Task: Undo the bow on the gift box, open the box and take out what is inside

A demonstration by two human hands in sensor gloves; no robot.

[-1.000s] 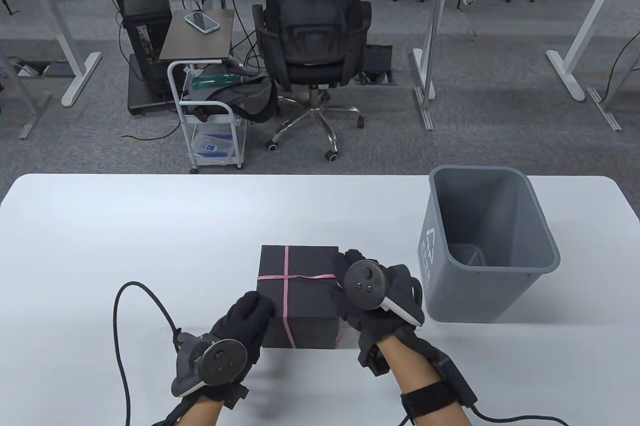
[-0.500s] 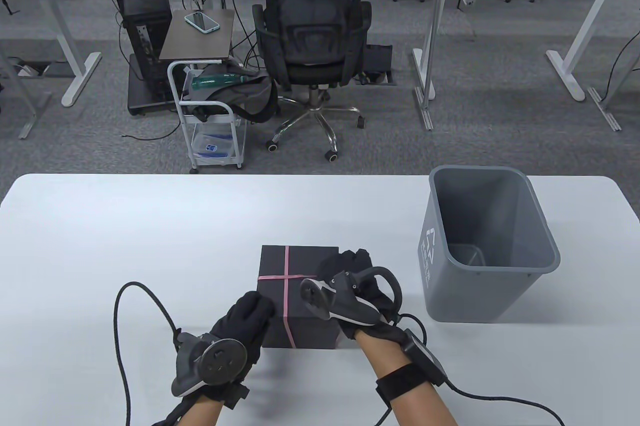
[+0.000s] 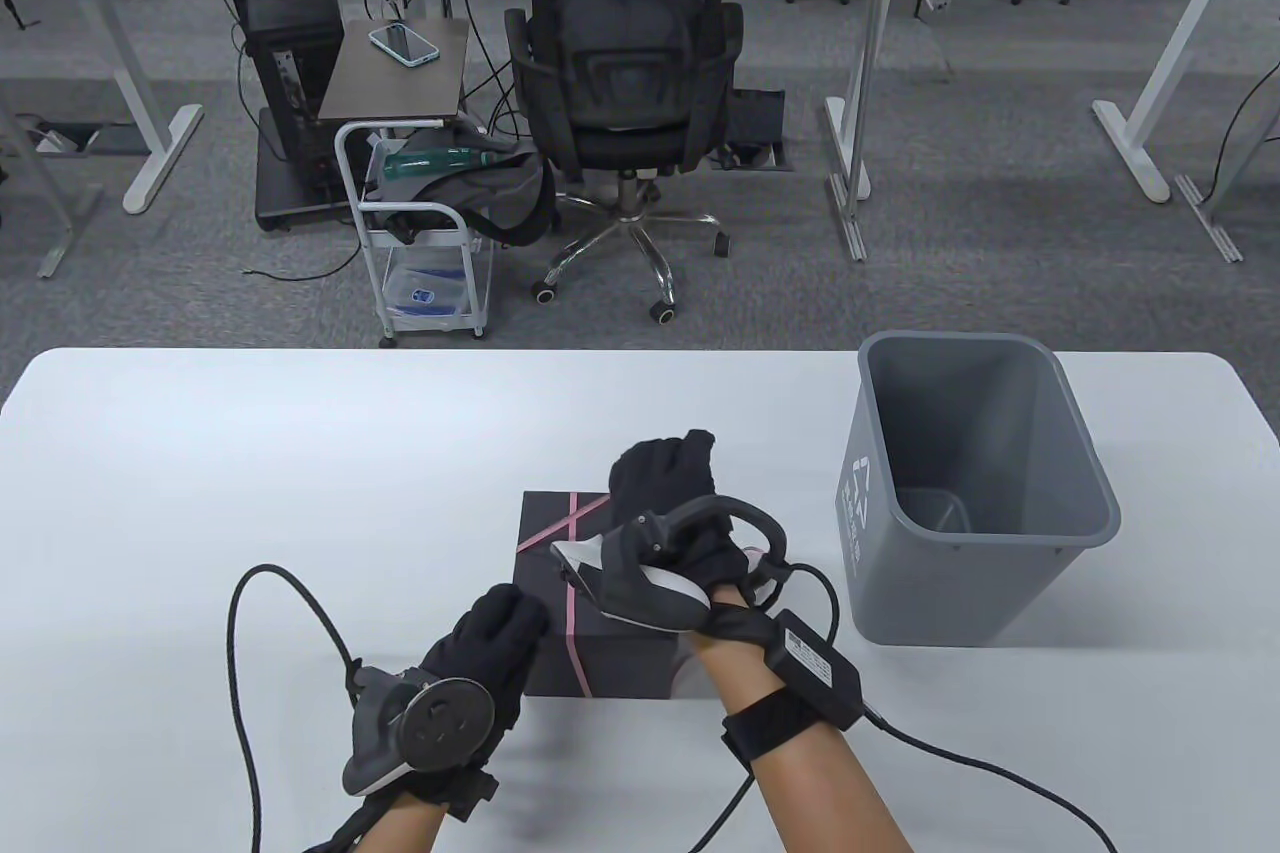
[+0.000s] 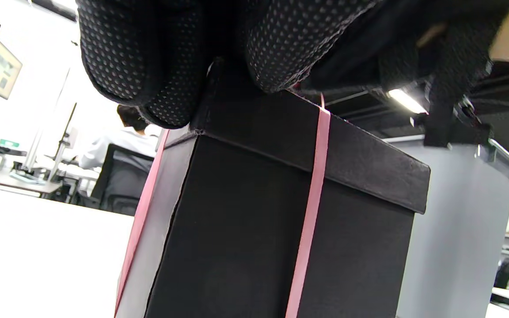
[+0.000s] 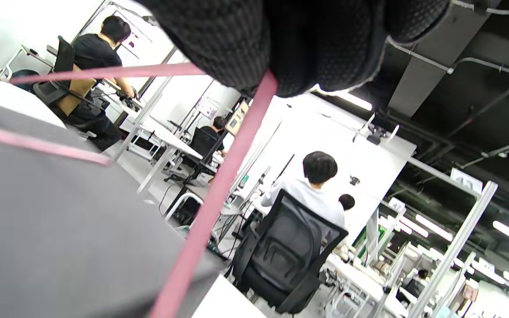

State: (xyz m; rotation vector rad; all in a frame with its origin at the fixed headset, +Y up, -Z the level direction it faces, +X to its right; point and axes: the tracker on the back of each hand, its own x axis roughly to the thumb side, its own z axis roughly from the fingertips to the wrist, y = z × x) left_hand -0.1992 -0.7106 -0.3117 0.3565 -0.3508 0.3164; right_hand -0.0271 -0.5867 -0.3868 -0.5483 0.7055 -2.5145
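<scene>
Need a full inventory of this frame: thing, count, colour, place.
gift box: 1, black, lid on, table's near middle
ribbon: 1, pink, round the box, strands pulled up over the lid
bin: 1, grey, table's right, beside the box
table: 1, white
office chair: 1, black, occupied, beyond the table
cart: 1, white, left of the chair
phone: 1, on the dark stand above the cart
left hand: black glove, rests on the box's near left corner
right hand: black glove, pinches the ribbon above the lid
</scene>
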